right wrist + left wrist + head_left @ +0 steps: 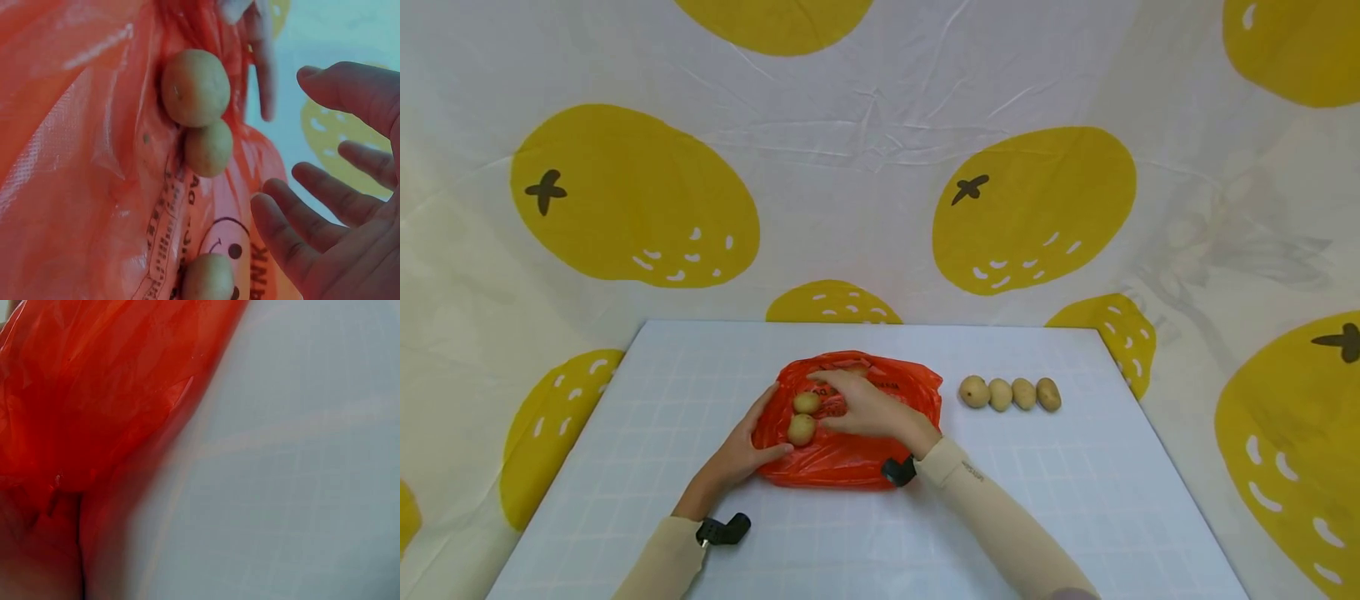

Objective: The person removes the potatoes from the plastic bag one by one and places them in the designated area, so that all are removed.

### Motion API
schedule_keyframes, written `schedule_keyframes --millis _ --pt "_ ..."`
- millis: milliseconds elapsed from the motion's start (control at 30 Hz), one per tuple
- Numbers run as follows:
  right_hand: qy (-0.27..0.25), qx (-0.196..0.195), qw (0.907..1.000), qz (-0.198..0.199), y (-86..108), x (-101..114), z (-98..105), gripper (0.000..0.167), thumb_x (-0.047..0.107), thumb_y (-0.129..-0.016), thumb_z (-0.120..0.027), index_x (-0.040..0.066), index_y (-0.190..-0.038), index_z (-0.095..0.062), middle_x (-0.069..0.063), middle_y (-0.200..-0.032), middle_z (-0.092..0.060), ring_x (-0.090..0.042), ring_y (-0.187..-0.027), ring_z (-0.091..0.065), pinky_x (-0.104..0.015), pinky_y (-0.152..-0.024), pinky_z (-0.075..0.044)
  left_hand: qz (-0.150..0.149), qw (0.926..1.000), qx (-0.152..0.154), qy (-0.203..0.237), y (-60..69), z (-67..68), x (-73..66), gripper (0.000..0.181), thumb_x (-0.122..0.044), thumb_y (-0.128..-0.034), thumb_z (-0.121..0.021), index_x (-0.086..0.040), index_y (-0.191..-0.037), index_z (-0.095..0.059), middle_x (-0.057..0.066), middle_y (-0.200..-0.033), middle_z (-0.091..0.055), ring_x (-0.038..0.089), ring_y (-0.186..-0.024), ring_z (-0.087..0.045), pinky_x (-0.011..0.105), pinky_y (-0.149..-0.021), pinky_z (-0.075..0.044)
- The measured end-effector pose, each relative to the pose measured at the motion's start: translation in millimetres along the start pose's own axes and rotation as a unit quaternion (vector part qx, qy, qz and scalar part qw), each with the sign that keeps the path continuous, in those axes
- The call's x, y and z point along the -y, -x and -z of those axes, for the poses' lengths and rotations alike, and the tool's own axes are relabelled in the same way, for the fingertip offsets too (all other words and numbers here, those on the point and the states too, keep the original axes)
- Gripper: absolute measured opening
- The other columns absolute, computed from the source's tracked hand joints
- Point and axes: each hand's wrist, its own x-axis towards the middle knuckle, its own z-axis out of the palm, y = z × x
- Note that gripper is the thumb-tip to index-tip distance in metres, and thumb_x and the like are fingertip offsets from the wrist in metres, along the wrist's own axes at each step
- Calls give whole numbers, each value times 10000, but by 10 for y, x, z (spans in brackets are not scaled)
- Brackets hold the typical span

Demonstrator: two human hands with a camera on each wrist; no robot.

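Observation:
A red plastic bag [865,462] lies flat on the table with dark printing on it. Two potatoes, one [807,402] just behind the other [801,430], rest on its left part. A third potato [209,278] lies farther along the bag in the right wrist view. My left hand [747,446] is at the bag's left edge, its thumb stretched toward the nearer potato. Over the bag, my right hand [868,407] reaches in from the right with fingers spread and nothing held. In the left wrist view, red plastic [112,394] covers much of the left side.
Several potatoes [1000,394] stand in a row on the white table [1037,492], right of the bag. Behind the table hangs a white cloth [850,217] with large yellow fruit shapes.

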Motion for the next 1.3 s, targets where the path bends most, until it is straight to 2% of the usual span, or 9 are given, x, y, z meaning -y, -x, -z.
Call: schedule_keyframes --millis 167,400,567,700,800,900,1033,1167,1300 --pt "209 189 9994 183 -111 -17 -56 640 198 -945 -759 73 -1505 -475 -91 -1444 -602 -244 -1282 -610 -346 -1044 -551 -47 10000 -1 -66 -2 8 7 1053 -258 -869 -808 -233 -1666 -121 149 -1725 -140 461 -1556 -164 737 -1177 -243" --pt "71 777 9963 352 -210 -72 -151 553 186 -980 -714 30 -1471 -512 -103 -1416 -631 -180 -1253 -634 -242 -1045 -523 -46 10000 -10 -75 2 8 9 1051 -256 -871 -811 -227 -1666 -124 150 -1724 -144 464 -1554 -165 741 -1173 -250" --pt "65 1030 9943 250 -233 -96 -204 536 170 -988 -699 37 -1473 -517 -76 -1401 -640 -136 -1187 -640 -214 -1007 -534 -87 9999 -2 -76 3 8 7 1054 -254 -870 -811 -222 -1666 -120 161 -1720 -150 466 -1547 -186 728 -1170 -275" --pt "479 1110 9925 177 -243 -106 -257 549 211 -977 -720 108 -1480 -527 15 -1411 -624 -80 -1191 -605 -208 -1013 -524 -143 9999 -18 -93 -1 9 7 1059 -255 -866 -811 -230 -1666 -118 162 -1718 -158 465 -1542 -204 723 -1161 -299" --pt "736 1147 9904 209 -248 -104 -303 556 223 -968 -732 140 -1480 -534 51 -1444 -591 -65 -1273 -561 -232 -1082 -487 -186 9998 -14 -114 -3 6 10 1066 -256 -860 -814 -229 -1666 -117 163 -1717 -159 466 -1540 -210 723 -1157 -305" --pt "884 1156 9890 252 -256 -86 -337 546 216 -965 -734 140 -1473 -550 42 -1455 -574 -82 -1315 -534 -247 -1120 -461 -207 9997 -10 -130 -4 6 10 1077 -257 -851 -821 -227 -1666 -118 165 -1718 -156 470 -1541 -204 731 -1159 -291" --pt "1102 1156 9867 293 -267 -79 -368 493 226 -968 -731 137 -1433 -595 22 -1454 -563 -103 -1319 -529 -238 -1110 -467 -205 9997 -1 -130 -1 8 7 1087 -261 -841 -828 -229 -1666 -121 167 -1717 -157 472 -1540 -199 738 -1160 -279" --pt "1153 1142 9862 334 -264 -114 -377 447 251 -970 -726 138 -1391 -627 0 -1472 -550 -116 -1334 -520 -235 -1097 -477 -185 9998 3 -95 3 3 8 1089 -263 -840 -829 -231 -1666 -120 162 -1716 -162 466 -1539 -209 727 -1162 -292" --pt "1073 1111 9876 297 -233 -159 -353 404 243 -954 -739 169 -1341 -648 50 -1407 -572 -77 -1267 -530 -210 -1073 -480 -158 9999 3 -45 4 4 8 1083 -239 -842 -829 -228 -1666 -125 159 -1717 -163 466 -1538 -214 723 -1164 -293"
